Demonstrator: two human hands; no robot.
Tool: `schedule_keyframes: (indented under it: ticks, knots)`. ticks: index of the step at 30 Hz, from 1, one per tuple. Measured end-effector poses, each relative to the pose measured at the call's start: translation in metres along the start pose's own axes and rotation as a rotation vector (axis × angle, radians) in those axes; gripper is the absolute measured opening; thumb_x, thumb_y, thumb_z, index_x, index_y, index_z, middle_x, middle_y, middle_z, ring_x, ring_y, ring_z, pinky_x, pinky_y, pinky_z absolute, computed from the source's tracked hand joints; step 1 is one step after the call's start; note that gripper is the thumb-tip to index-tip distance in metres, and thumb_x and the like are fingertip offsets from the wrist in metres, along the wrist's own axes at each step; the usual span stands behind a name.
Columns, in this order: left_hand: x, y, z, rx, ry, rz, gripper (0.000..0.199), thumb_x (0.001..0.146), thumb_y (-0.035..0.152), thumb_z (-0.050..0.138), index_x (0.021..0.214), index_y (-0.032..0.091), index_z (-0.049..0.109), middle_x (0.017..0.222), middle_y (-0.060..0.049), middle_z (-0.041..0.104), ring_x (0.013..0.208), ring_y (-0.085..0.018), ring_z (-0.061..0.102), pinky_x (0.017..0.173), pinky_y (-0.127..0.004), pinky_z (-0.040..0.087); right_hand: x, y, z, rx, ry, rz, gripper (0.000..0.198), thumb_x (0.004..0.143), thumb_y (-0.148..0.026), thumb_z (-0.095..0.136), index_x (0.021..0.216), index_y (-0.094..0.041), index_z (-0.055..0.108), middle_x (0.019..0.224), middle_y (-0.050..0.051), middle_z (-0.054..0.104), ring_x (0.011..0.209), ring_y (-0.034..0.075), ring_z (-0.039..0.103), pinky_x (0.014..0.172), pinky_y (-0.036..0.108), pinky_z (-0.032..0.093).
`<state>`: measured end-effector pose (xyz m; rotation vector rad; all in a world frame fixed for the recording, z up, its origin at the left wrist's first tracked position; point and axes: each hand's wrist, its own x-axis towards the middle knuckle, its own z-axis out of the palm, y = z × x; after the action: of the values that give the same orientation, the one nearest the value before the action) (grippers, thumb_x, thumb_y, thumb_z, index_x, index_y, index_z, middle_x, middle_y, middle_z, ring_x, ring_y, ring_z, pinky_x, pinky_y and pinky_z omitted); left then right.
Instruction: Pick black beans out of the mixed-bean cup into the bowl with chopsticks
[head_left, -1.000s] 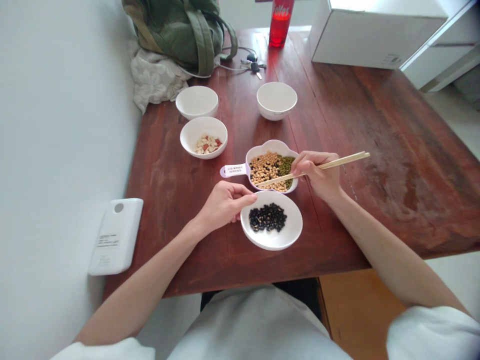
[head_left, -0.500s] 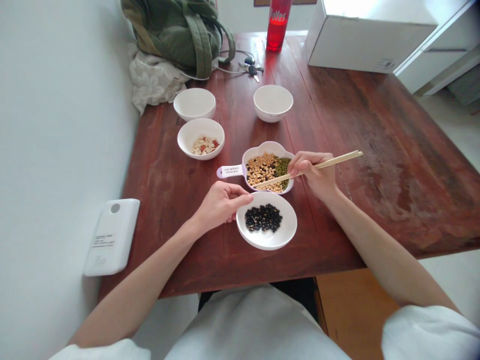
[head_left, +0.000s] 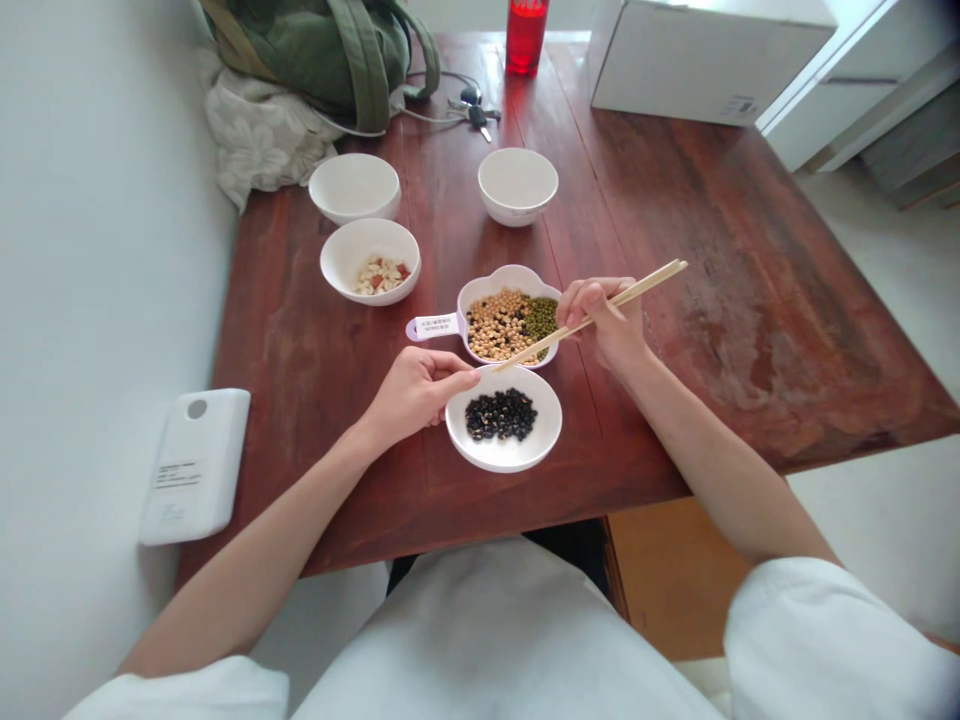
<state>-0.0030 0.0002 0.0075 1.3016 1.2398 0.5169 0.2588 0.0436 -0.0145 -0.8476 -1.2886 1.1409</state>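
Note:
My left hand [head_left: 412, 395] pinches the left rim of a white bowl [head_left: 504, 458] of black beans [head_left: 501, 414]. In my right hand [head_left: 611, 322] is a pair of wooden chopsticks [head_left: 646, 284], slanting down to the left. Their tips lie over the bowl's far rim; whether they hold a bean is too small to tell. Just beyond, close against that rim, sits a flower-shaped scoop with a labelled handle [head_left: 436, 326]. It contains yellow soybeans [head_left: 495, 322], green mung beans [head_left: 540, 318] and scattered black beans. My right fingers cover part of its right edge.
Beyond the scoop stand a bowl of pale and reddish pieces [head_left: 341, 262] and two bowls without visible contents, left [head_left: 354, 208] and right [head_left: 517, 208]. Further back are a green bag [head_left: 315, 60], keys [head_left: 478, 117], a red bottle [head_left: 526, 35] and a white box [head_left: 675, 65]. A power bank [head_left: 196, 465] lies left.
The chopstick tips have come from among the beans in the scoop to the near bowl's far rim. My left hand stays on that bowl. The whole view has shifted.

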Motion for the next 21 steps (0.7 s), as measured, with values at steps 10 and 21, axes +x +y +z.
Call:
schedule_keyframes:
  ticks: [10,21]
  knots:
    - [-0.0012,0.0002,0.0035,0.001,0.035,0.042,0.026,0.081,0.037,0.075,0.084,0.011,0.077,0.052,0.0,0.063,0.036,-0.006,0.044,0.034,-0.016,0.031,0.0052,-0.0011,0.002,-0.032,0.159,0.015,0.061,0.076,-0.076,0.065,0.05,-0.021,0.057,0.051,0.0,0.057,0.04,0.008,0.046,0.036,0.024,0.029]
    - [-0.0028,-0.0045,0.0032,-0.012,0.015,0.067,0.028,0.082,0.038,0.075,0.087,0.01,0.078,0.058,-0.003,0.068,0.04,-0.007,0.048,0.038,-0.016,0.033,0.0036,0.0029,0.0054,0.0,0.156,-0.021,0.055,0.083,-0.064,0.068,0.051,-0.02,0.062,0.05,0.0,0.056,0.039,0.007,0.045,0.036,0.024,0.026]
